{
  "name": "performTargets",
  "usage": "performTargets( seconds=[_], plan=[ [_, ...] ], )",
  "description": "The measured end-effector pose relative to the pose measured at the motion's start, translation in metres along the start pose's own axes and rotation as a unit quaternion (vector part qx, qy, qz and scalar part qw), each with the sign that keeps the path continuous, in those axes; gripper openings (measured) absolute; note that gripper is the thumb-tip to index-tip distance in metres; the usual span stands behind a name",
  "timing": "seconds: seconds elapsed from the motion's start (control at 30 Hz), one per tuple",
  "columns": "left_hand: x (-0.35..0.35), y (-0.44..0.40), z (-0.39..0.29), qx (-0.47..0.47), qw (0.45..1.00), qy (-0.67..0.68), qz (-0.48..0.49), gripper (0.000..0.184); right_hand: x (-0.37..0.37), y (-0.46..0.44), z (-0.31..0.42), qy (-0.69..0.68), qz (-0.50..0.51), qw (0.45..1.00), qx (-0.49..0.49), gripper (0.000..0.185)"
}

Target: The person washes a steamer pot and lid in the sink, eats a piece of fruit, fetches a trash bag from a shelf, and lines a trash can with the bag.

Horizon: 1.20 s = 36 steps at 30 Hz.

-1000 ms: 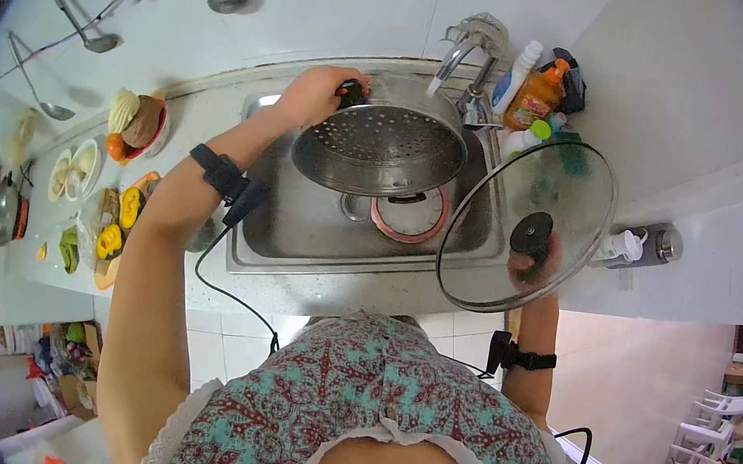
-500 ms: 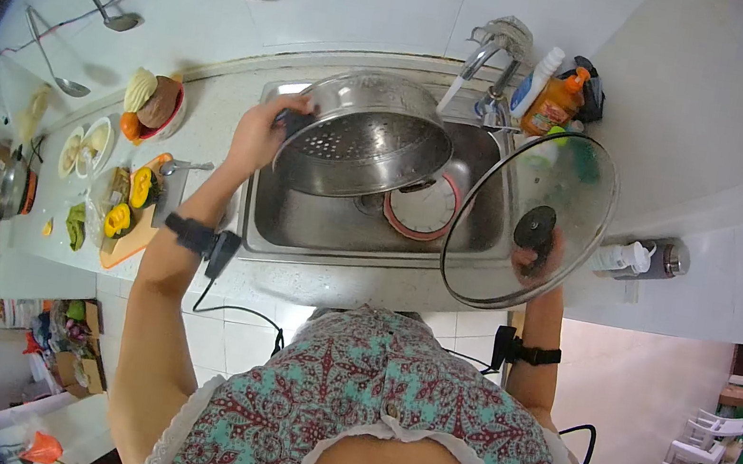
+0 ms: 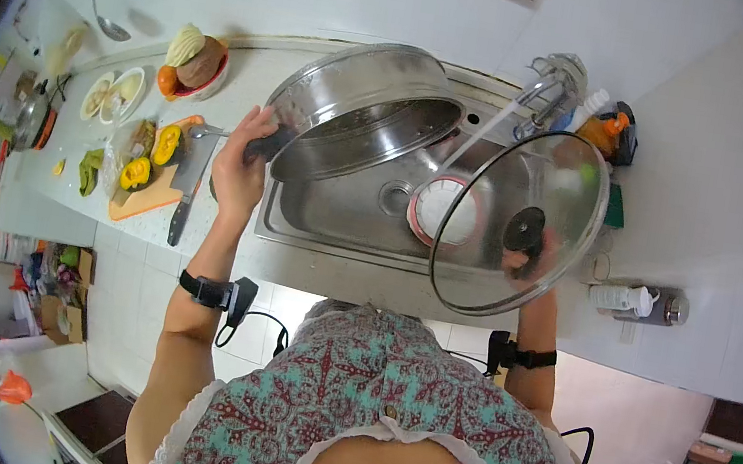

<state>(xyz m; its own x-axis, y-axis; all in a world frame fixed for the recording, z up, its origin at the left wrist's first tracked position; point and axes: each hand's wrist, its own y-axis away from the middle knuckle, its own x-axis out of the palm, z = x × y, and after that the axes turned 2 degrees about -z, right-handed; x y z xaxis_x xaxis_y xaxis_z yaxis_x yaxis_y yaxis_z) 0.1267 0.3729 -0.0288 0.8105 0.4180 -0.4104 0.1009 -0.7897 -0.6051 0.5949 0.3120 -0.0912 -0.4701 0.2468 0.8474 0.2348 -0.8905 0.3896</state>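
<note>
Steamer (image 3: pixel 355 86) is uncovered — our left hand (image 3: pixel 241 169) grips it, our right hand (image 3: pixel 524 258) the lid (image 3: pixel 524 226) — dish (image 3: pixel 447 213) unlifted in the sink (image 3: pixel 331 216).

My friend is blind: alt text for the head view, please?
A person's left hand holds a tilted steel steamer by its black handle over a sink; the right hand holds a glass lid, and cut pumpkin sits on a cutting board.

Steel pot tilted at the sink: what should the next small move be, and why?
Perhaps level the steel pot a little: it hangs tilted at the sink, with the left hand's grip on one black handle alone. The right hand's grip is taken up by the glass lid, so it could hardly steady the pot's other side.
</note>
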Motion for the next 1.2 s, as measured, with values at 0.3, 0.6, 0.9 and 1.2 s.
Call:
performTargets(
  seconds=[0.3,0.6,0.9,1.2],
  plan=[
    [-0.014,0.009,-0.023,0.091,0.990,-0.070,-0.077,0.051,0.085,-0.045,-0.061,-0.068,-0.037,0.992,0.104,0.033],
    [-0.029,0.032,-0.028,0.174,0.974,-0.140,-0.048,0.041,0.089,-0.079,-0.067,0.031,0.022,0.996,0.086,0.025],
    [-0.014,0.055,0.022,-0.080,0.990,0.000,-0.119,0.044,0.129,-0.103,-0.078,0.174,-0.082,0.981,0.035,0.022],
    [0.015,0.058,0.075,-0.419,0.812,0.355,-0.198,0.048,0.199,-0.162,-0.091,0.547,-0.056,0.825,-0.131,0.030]
  ],
)
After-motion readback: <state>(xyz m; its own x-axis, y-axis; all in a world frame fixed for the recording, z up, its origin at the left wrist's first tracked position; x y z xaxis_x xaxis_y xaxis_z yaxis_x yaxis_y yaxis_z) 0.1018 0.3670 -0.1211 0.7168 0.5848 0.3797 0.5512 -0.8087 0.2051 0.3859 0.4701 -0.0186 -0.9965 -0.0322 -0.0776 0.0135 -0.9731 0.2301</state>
